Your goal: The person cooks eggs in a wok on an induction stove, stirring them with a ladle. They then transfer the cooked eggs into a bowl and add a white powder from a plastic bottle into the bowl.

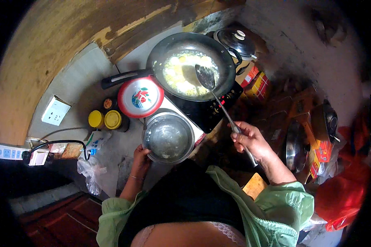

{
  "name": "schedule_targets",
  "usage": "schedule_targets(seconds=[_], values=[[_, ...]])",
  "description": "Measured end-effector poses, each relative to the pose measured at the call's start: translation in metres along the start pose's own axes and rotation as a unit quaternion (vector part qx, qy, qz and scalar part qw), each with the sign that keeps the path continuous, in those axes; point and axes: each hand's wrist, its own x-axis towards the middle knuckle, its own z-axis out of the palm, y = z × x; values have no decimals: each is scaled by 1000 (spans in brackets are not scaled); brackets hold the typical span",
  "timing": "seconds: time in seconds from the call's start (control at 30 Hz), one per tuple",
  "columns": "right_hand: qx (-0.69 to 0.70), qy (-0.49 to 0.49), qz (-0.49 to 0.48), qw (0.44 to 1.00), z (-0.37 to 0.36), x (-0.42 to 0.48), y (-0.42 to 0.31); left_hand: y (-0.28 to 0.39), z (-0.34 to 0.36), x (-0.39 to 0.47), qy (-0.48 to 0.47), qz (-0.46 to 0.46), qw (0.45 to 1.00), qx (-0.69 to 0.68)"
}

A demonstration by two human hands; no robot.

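Note:
My right hand (247,139) grips the handle of a metal wok spatula (206,77), whose blade is over the contents of a dark wok (188,41). Pale yellow and whitish food in bubbling liquid (174,69) covers the wok's bottom; what food it is I cannot tell. The wok rests on a black induction cooker (215,115) with red lit digits. With my left hand (141,159) I hold a metal bowl (168,139) by its rim, thumb on top. The bowl has only a wet-looking film with pale bits inside.
A red-rimmed enamel plate (128,105) with a flower pattern lies beside the wok's long handle (123,77). Yellow-lidded jars (113,119) stand left. A lidded pot (236,43) is behind the wok. Wall sockets (56,111), a black cable (61,141) and a plastic bag (91,173) are at left.

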Motion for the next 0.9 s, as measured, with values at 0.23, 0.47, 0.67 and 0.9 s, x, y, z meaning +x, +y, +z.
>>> schedule_targets(seconds=[0.23,0.47,0.67,0.9], values=[[133,39,81,987,1,15,-21,-1,15,-1,19,32,998,-53],[99,34,77,991,-14,39,-28,6,25,-7,46,9,997,-60],[58,58,66,994,-28,61,-24,-2,12,1,52,6,998,-46],[-19,69,54,996,-47,85,-23,6,25,-4,63,5,996,-56]])
